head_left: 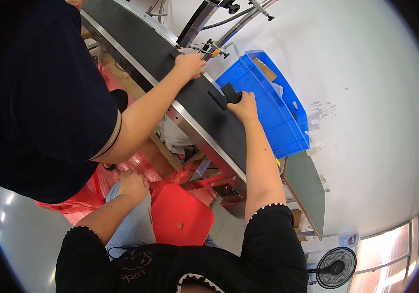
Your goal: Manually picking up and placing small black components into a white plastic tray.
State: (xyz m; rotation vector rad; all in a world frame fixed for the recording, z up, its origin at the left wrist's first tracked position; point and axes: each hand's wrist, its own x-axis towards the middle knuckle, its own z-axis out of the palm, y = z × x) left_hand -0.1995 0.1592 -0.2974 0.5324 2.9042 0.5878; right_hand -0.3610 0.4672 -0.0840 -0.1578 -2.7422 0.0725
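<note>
Holding a small black piece in the right hand at upper centre, by the dark belt and blue crate, and resting the left hand, grip too unclear to tell, on the denim-clad leg left of centre.

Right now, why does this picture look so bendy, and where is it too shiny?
In the head view, the fisheye lens curves straight edges near the rim, like the top of the window; in that same head view, the window glares brightly, and the grey floor has white shiny spots.
</note>
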